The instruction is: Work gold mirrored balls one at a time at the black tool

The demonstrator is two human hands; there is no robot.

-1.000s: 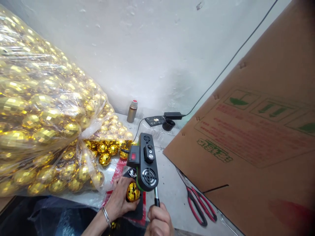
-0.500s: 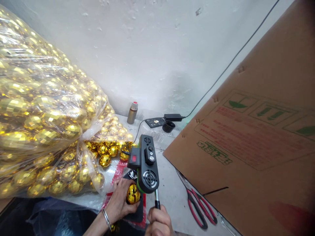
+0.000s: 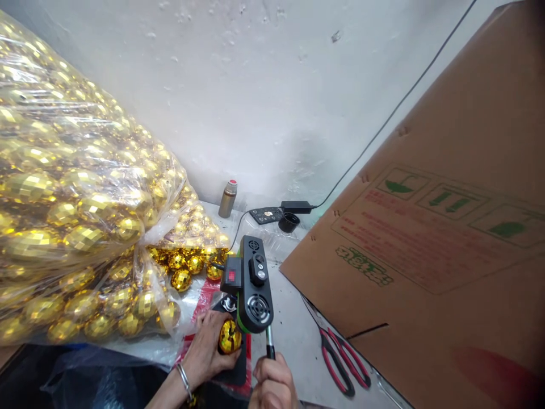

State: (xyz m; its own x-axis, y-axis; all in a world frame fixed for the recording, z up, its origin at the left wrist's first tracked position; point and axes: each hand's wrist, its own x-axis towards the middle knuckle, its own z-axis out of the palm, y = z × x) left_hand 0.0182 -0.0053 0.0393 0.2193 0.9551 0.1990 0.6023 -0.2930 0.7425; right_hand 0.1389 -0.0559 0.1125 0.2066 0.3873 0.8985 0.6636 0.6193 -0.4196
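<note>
My left hand (image 3: 206, 346), with a silver bracelet at the wrist, is closed around a shiny gold faceted ball (image 3: 230, 336). A dark groove or gap shows on the ball's upper face. Beside it stands a black machine (image 3: 254, 284) with round vents, buttons and a green edge, on a dark base. My right hand (image 3: 275, 383) wraps round the black grip of a metal lever handle (image 3: 270, 346) that runs to the machine's near end. The grip is partly hidden by the fingers.
A big clear bag (image 3: 85, 216) of gold balls fills the left, with loose gold balls (image 3: 181, 279) at its mouth. Red-handled scissors (image 3: 343, 360) lie beside a large cardboard box (image 3: 426, 227). Farther back are a flask (image 3: 228, 199), a black cap (image 3: 289, 222) and a power adapter (image 3: 297, 207).
The view has shifted slightly, so the box and scissors appear a little farther left. Both hands keep their holds on the ball and the lever handle.
</note>
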